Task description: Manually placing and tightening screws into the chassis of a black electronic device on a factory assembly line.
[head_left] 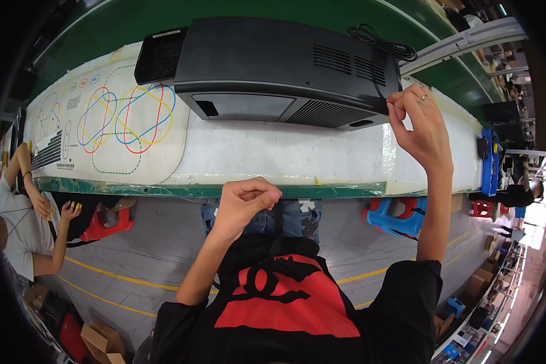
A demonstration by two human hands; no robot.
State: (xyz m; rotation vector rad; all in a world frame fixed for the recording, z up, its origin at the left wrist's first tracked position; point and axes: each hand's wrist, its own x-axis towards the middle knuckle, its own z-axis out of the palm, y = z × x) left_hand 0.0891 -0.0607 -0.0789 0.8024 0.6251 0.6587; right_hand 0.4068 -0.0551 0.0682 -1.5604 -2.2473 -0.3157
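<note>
A long black box-shaped machine (249, 54) with slotted vents lies across the white worktop, a grey panel and more slots along its near side. At its right end my right hand (420, 124) is closed in a pinch, thumb and forefinger together right by the corner. What they grip, if anything, is too small to make out. A ring shows on one finger. My left hand (244, 205) hovers over the table's front edge, apart from the machine, its fingers curled against the thumb with nothing visible in them. A coiled black cord (382, 41) rests behind the machine's right end.
A black tray (159, 57) sits left of the machine, beside a white mat (115, 127) printed with coloured loops. Blue bins (490, 161) stand at the table's right end. Below are a blue stool (394, 217) and a red stool (109, 221). Another person (27, 218) sits at left.
</note>
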